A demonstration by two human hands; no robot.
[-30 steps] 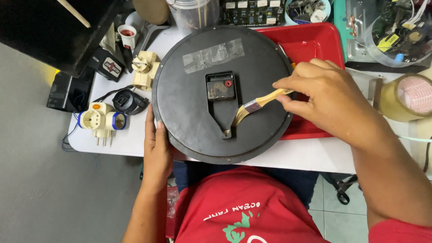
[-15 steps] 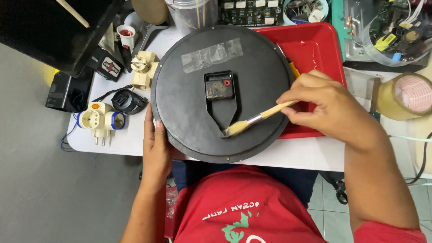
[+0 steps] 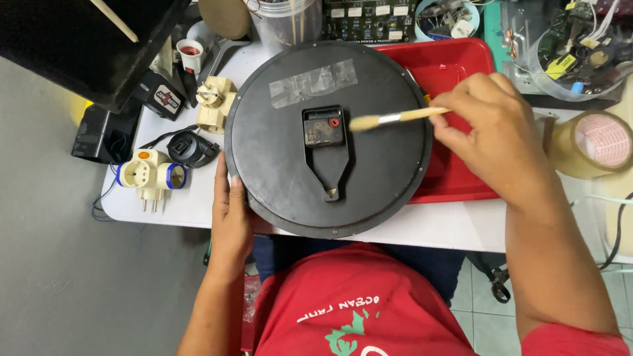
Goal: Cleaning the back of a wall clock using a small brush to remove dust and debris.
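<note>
A round black wall clock lay face down on the white table, its back up and its right part resting over a red tray. At the centre of the back sat the black movement box with a red knob, and at about 12 o'clock from it a strip of clear tape was stuck across the back. The left hand lay flat against the clock's rim at about 8 o'clock, fingers together, thumb on the edge. The right hand, at 3 o'clock, pinched the wooden handle of a small paintbrush between thumb and fingers; its pale bristles pointed towards 9 o'clock and ended just beside the movement box. At 9 o'clock from the clock lay a cream plug adapter, and at 3 o'clock, beyond the tray, a roll of brown packing tape
</note>
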